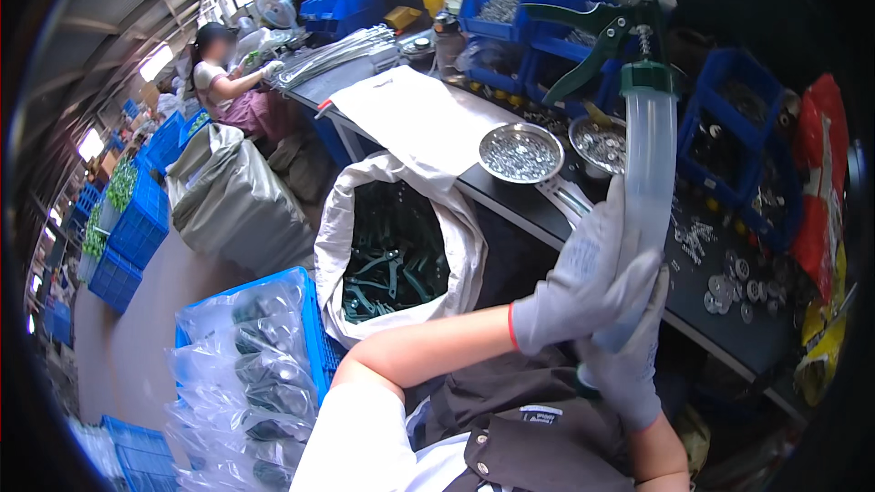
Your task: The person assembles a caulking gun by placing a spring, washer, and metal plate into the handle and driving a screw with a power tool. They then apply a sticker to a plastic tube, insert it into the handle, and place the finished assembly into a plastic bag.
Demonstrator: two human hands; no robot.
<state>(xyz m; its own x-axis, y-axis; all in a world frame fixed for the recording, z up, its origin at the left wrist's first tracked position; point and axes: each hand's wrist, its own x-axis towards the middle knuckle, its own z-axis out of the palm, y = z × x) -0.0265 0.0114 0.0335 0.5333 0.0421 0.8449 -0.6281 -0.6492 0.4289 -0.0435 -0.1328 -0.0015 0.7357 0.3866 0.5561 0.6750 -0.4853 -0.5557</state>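
A caulking gun (652, 141) with a translucent barrel, green cap, green trigger handle and bent metal rod stands nearly upright before me, handle end up. My left hand (583, 278), in a grey glove with a red cuff edge, presses round the barrel's lower part from the left. Beneath it, my right hand (633, 364), also grey-gloved, closes round the barrel's bottom end. The gloves partly hide that end. Just left of the barrel, a metal bowl (597, 148) of small parts sits on the dark workbench (538, 223).
Another metal bowl (521, 153) of small parts and a white sheet (401, 114) lie on the bench. Blue bins (729, 109) line its back. A white sack (465, 251) holds green handles; a blue crate (319, 346) holds bagged items. A person (223, 82) works at the far left.
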